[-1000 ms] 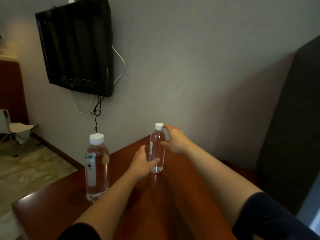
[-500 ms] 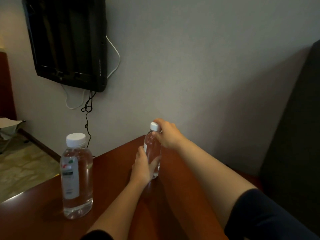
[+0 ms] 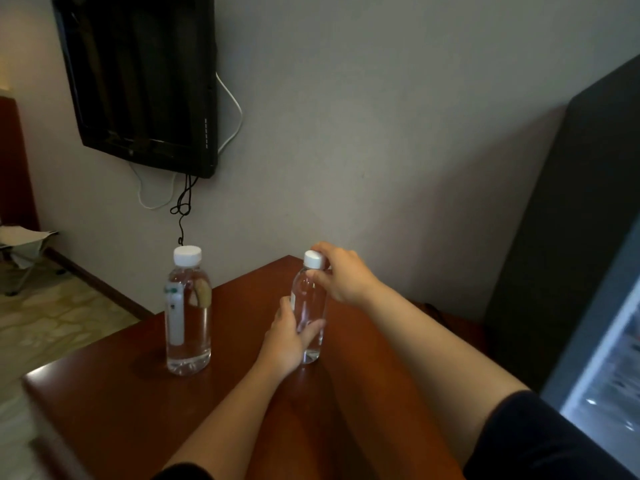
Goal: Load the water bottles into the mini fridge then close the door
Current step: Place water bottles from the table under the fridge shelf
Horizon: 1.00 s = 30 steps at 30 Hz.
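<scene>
Gripping one bottle (image 3: 310, 299) upright on the surface (image 3: 104, 403).
Left grip (image 3: 285, 342) is wrapping its lower body; right grip (image 3: 346, 277) is pinching its cap (image 3: 312, 260); a second bottle (image 3: 188, 313) is standing apart, leftward.

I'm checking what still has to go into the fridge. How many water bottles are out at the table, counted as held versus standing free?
Held bottle, gripped by left hand and right hand: 1
Free-standing bottle on the table: 1
Total: 2 water bottles

Left hand (image 3: 282, 344), right hand (image 3: 346, 275) on bottle (image 3: 308, 304)
</scene>
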Tool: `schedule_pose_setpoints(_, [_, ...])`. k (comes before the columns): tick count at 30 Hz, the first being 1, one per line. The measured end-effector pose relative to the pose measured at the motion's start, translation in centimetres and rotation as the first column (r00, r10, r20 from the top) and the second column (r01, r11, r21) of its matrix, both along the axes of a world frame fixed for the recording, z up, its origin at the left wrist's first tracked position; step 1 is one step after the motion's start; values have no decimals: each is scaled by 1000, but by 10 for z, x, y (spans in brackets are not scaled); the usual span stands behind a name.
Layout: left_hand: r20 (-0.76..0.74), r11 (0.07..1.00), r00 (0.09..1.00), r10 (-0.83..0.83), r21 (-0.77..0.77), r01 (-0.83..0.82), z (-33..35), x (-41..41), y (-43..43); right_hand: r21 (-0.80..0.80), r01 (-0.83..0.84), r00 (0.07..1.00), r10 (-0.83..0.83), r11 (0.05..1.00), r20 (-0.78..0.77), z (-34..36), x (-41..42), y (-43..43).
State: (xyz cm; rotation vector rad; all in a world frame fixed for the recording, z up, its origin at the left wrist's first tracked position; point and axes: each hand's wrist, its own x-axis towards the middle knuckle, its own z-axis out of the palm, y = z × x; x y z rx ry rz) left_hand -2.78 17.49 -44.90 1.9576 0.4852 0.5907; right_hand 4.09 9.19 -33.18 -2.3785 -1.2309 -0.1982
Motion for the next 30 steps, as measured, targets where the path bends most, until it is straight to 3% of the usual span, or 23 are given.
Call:
schedule_pose_setpoints(11, [-11,991,992,-127,34,128,-9,-107,-88,85,-25,997,18,996,79,-9,-112,-114])
schedule_pose_setpoints(17, [49,967,967,-251,-23,253,-6,-146,-141,176,-39,995,55,984,-84,-12,-140,-177])
schedule_pose_setpoints(22, [123,937,930,-346,-4,350,4,-149,-186,264,34,986,11,964,-167,-12,-153,-230])
schedule_pose_setpoints(30, [196,854,835,-514,26,519,41,-109,-255,259,177,972,-127,949,-199,5,-147,-315])
